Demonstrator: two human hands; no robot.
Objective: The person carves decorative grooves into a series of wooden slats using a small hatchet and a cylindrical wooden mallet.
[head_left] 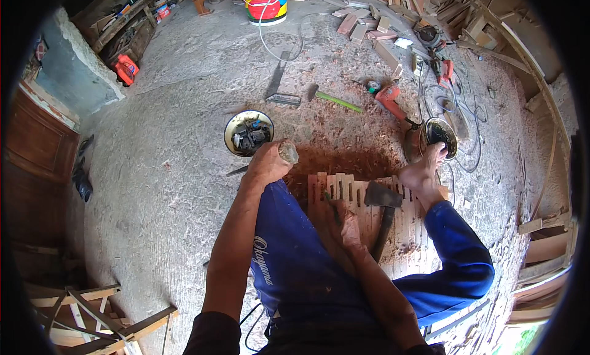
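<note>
My left hand (268, 164) grips a pale, round-ended wooden piece (288, 152) above my blue-trousered knee; a narrow dark piece (238, 170) shows left of it. My right hand (347, 226) is closed around a thin green-ended item (329, 197), low over slotted wooden pieces (405, 232). A hammer-like tool (382, 195) with a wide dark head lies on these, just right of that hand. Beyond are a bowl of dark hardware (248, 135), a metal square (284, 99) and a green-handled tool (338, 102). My bare foot (424, 177) touches a metal container (415, 143).
Red power tools (389, 98) with cords and wood offcuts (359, 29) lie ahead on the concrete floor (153, 158). A colourful bucket (263, 4) stands at the back, a red jug (126, 69) by the left wall. Wooden frames (98, 312) and stacked boards (547, 250) line the sides.
</note>
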